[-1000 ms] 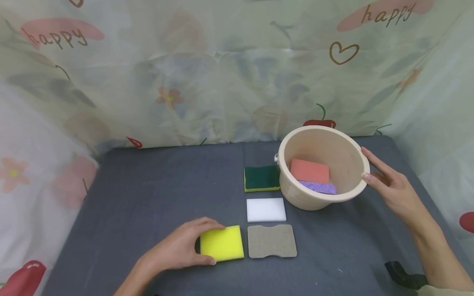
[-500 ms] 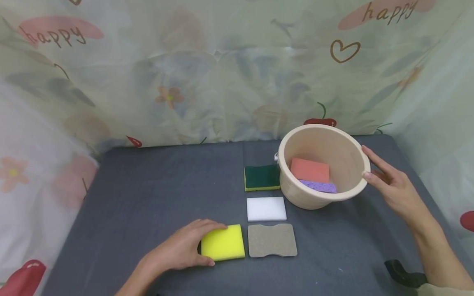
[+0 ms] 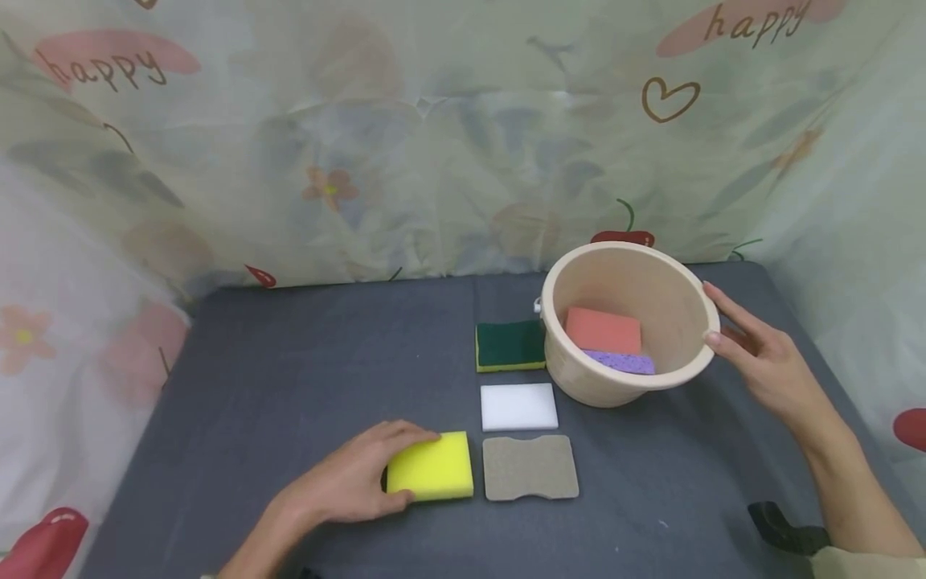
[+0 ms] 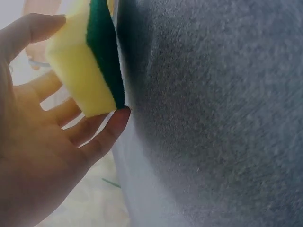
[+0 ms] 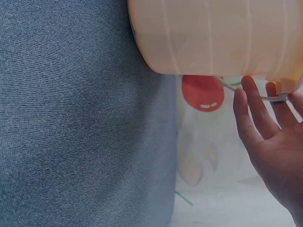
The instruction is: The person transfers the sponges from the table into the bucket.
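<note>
My left hand (image 3: 365, 470) grips a yellow sponge (image 3: 432, 466), thumb on the near side and fingers on the far side. In the left wrist view the sponge's dark green scouring layer (image 4: 105, 52) faces the dark tabletop. At the right, my right hand (image 3: 770, 366) holds the rim of a beige bucket (image 3: 596, 390), its thumb at the edge. The right wrist view shows other fingers spread below the rim, near the thin bucket handle (image 5: 274, 99). Inside the bucket lie a coral-red sponge (image 3: 604, 330) and a purple speckled sponge (image 3: 620, 362).
Left of the bucket, a green-and-yellow scouring sponge (image 3: 510, 346), a white sponge (image 3: 518, 407) and a grey sponge with notched sides (image 3: 530, 467) form a column on the dark tabletop (image 3: 325, 354). A patterned curtain (image 3: 427, 185) hangs behind and at both sides.
The yellow sponge has risen slightly in my left hand, its near edge shifting away from me. My right hand and the bucket stay in place.
</note>
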Demonstrator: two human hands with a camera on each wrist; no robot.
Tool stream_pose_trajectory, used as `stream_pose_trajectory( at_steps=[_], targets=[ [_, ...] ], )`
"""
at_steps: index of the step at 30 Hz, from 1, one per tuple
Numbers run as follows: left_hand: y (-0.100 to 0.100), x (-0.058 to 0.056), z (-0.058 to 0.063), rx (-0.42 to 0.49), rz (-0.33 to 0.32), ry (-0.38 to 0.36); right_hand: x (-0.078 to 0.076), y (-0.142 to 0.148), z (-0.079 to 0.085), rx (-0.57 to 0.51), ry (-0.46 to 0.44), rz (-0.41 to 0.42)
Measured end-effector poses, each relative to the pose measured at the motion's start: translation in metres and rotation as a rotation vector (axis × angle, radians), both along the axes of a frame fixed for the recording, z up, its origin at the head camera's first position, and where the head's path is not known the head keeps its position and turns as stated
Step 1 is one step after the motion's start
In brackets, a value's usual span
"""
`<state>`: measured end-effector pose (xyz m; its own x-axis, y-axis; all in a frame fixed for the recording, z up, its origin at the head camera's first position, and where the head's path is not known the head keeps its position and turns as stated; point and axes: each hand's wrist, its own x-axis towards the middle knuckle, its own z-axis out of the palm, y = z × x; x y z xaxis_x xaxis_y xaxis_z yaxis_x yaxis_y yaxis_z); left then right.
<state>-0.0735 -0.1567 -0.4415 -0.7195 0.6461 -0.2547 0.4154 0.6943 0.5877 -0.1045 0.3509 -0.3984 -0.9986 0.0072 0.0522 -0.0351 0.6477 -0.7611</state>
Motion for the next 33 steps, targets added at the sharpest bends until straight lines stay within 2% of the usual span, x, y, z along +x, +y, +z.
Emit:
stream_pose_trajectory(
  at_steps=[10, 24, 33],
  targets=[
    [-0.006, -0.006, 0.002, 0.048, 0.031, 0.007, -0.004, -0.002, -0.001, -0.007, 0.044, 0.009],
    [-0.007, -0.015, 0.007, 0.153, 0.087, 0.104, -0.003, -0.006, -0.001, -0.054, 0.042, -0.001],
    [-0.001, -0.023, 0.014, 0.172, 0.055, 0.163, -0.002, -0.007, -0.001, -0.102, 0.088, 0.022]
  ],
)
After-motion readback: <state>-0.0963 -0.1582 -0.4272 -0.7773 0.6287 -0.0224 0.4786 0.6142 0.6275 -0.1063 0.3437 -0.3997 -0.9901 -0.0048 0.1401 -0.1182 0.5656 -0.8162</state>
